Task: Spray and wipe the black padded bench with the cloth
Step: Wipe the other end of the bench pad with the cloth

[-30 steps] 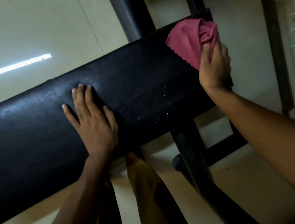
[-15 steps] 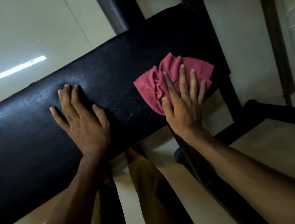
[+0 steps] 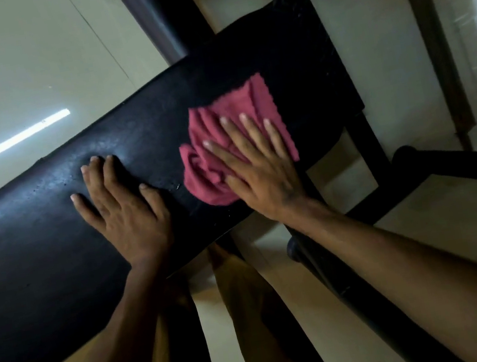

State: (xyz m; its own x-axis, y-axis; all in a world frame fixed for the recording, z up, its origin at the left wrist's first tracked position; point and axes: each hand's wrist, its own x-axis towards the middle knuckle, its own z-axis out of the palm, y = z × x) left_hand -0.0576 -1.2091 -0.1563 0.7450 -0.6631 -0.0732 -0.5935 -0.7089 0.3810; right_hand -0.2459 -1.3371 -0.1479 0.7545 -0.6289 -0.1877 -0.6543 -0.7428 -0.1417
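The black padded bench (image 3: 36, 246) runs from the lower left up to the right across the view, with a few droplets on its surface. A crumpled pink cloth (image 3: 217, 140) lies flat on the pad near its right end. My right hand (image 3: 257, 171) presses down on the cloth with fingers spread over it. My left hand (image 3: 121, 206) rests flat on the bare pad just left of the cloth, fingers apart, holding nothing. No spray bottle is in view.
Black metal frame bars (image 3: 464, 162) stick out below and to the right of the pad, and a thick post (image 3: 154, 27) rises behind it. My legs (image 3: 254, 320) stand under the bench's near edge. Pale tiled floor (image 3: 6, 61) lies beyond.
My right hand has slid the cloth from the pad's far right corner leftwards to the middle of the right end, flattening onto it. My left hand has stayed planted.
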